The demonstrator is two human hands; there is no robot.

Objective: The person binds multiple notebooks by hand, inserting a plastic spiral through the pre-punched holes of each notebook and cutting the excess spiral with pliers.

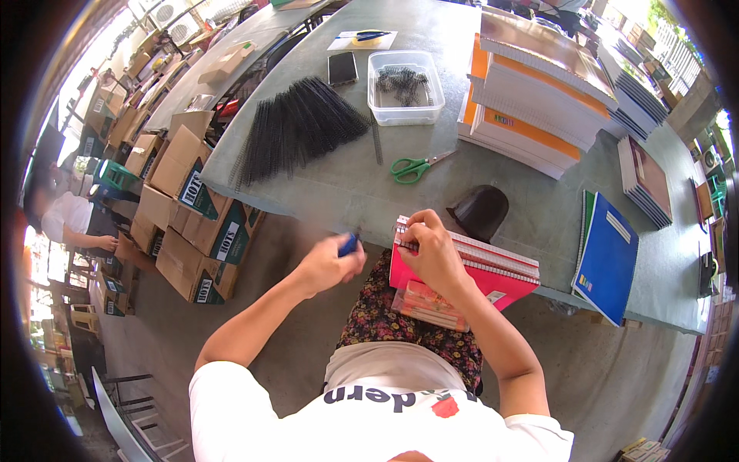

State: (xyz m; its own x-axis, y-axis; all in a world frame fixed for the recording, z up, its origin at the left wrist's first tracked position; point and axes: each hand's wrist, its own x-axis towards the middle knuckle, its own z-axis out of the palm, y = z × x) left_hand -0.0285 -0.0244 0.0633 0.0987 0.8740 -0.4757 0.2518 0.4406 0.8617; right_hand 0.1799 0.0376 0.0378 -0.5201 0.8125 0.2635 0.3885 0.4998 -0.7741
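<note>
My left hand (331, 266) is closed around a small tool with a blue handle (349, 245); its working end is blurred or hidden. Just to the right, my right hand (433, 250) pinches the left end of the spiral edge on a pink notebook (400, 271). This notebook is part of a small stack with white page edges, tilted at the table edge above my lap. Below it, a clear packet with orange print (431, 304) rests against my flowered clothing. A dark dome-shaped object (483, 212) sits just beyond the notebooks.
Green-handled scissors (412, 169), a fan of black binding coils (300, 127) and a clear tub of coil scraps (404, 115) lie on the table (339, 196). Tall notebook stacks (531, 100) and a blue notebook (608, 258) are at right. Cartons (192, 223) and a person (69, 219) are left.
</note>
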